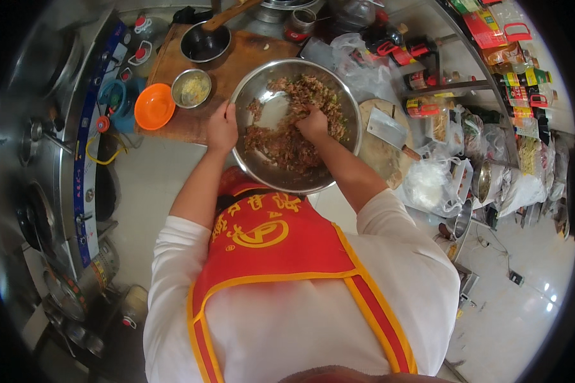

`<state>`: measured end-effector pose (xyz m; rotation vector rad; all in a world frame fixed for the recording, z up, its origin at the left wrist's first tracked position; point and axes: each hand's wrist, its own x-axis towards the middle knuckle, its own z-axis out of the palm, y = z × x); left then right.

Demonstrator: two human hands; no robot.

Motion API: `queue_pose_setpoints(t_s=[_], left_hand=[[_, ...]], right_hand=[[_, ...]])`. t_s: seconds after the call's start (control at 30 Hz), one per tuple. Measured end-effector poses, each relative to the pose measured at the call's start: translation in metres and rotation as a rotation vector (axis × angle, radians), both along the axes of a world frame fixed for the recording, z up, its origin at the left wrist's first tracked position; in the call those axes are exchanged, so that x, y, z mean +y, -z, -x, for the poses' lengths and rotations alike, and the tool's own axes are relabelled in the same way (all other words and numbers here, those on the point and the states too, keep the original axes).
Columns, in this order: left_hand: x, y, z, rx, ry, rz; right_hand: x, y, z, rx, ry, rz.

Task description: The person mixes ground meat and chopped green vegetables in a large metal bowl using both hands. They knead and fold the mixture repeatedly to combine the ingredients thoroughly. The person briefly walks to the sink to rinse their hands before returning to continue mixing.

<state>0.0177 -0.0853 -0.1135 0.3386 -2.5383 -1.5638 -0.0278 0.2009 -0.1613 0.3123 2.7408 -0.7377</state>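
Note:
A large stainless steel mixing bowl holds minced meat flecked with green bits, and it overlaps the near right part of a wooden board. My left hand grips the bowl's left rim, with the thumb on top. Inside the bowl, my right hand is sunk into the meat; its fingertips are hidden, so whether it grasps any meat is unclear. Left of the bowl stand a small metal bowl with a pale yellow chopped mixture and an orange bowl.
A black pan with a wooden handle sits at the board's back. On a round chopping board to the right lies a cleaver. Plastic bags and sauce bottles crowd the right side. A steel stove runs along the left.

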Motion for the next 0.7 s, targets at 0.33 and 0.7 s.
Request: queue_pose_setpoints(t_s=[0.33,0.7], left_hand=[[0.005,0.008,0.002,-0.052,-0.049,-0.076],[0.003,0.018,0.002,-0.21,-0.074,-0.276]], right_hand=[[0.002,-0.24,-0.028,0.645,-0.411,0.665],[0.038,-0.333,-0.034,1.099,-0.728,0.576]])
